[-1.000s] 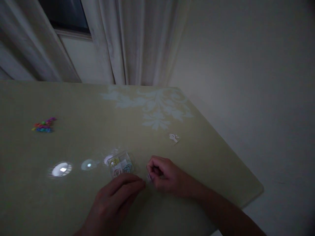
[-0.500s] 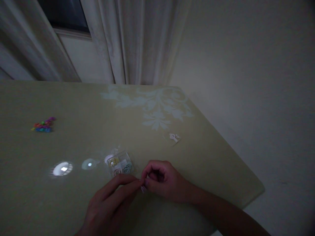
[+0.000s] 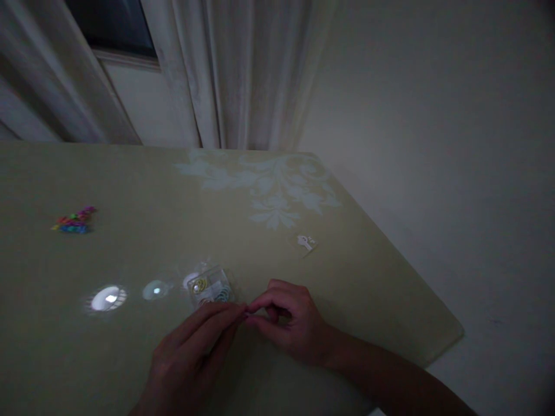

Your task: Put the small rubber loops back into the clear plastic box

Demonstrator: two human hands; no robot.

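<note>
My left hand (image 3: 193, 349) and my right hand (image 3: 292, 320) meet fingertip to fingertip near the table's front. Between them is a tiny pale piece (image 3: 247, 314), mostly covered by the fingers; its kind I cannot make out. Both hands are closed in a pinch at it. Just beyond the left fingers lies a clear plastic box (image 3: 222, 273) with compartments. It holds yellow rings (image 3: 200, 285), bluish-green rings (image 3: 222, 294) and pinkish ones, which the left hand partly hides.
A pile of small multicoloured pieces (image 3: 74, 221) lies at the far left of the table (image 3: 143, 341). To the right is a small clear sheet with a white key-like shape (image 3: 306, 242). Curtains (image 3: 247, 75) hang behind; a wall (image 3: 433, 173) borders the right side.
The right fingers have straightened somewhat and the right hand has turned slightly. The left fingertips have risen a little and cover more of the box. The pale piece shows less than before.
</note>
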